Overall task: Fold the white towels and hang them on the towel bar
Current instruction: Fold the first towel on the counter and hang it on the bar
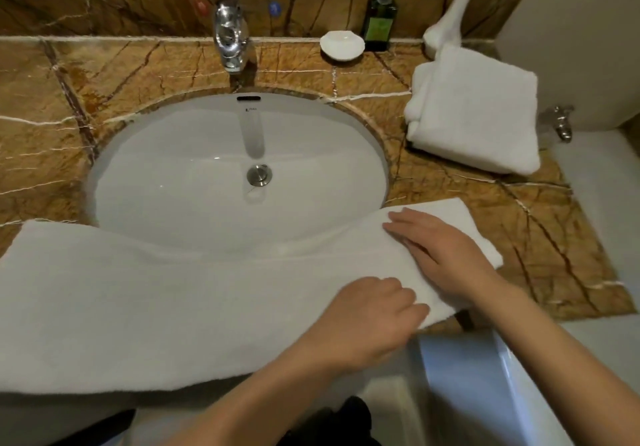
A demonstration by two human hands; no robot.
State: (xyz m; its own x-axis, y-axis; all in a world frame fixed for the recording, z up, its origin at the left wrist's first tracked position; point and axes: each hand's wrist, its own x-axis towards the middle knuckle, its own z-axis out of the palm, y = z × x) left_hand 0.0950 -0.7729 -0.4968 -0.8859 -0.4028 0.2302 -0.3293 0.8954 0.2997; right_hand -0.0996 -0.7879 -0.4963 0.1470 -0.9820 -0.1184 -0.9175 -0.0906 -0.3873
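Note:
A long white towel [166, 307] lies flat across the front of the counter, covering the near rim of the sink and hanging over the counter's front edge. My left hand [374, 317] rests on the towel's right part with the fingers curled onto its near right corner. My right hand [440, 248] lies flat, palm down, fingers spread, on the towel's right end. A second white towel [474, 113], folded into a thick stack, sits on the counter at the back right. No towel bar is in view.
The white oval sink [239, 168] sits in a brown marble counter [502, 223] under a chrome faucet [231, 36]. A white soap dish [342, 45] and a dark green pump bottle [379, 19] stand at the back. A white toilet edge [485, 369] is below right.

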